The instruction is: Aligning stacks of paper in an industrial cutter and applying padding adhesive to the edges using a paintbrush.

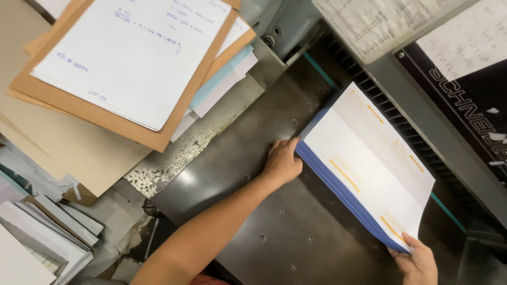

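Paper stack (369, 163) runs diagonally, gripped by left hand (282, 161) and right hand (420, 261).

Smooth white paper stack (369, 158) lies on a dark, slightly glossy metal table (274, 211).

The dark grey metal table (274, 211) of the cutting machine has small round holes & a worn, speckled left edge. On it lies a stack of white sheets w/ blue edges and orange lines (364, 158), near the back wall. At left, brown cardboard sheets (79, 142) w/ white papers on top.
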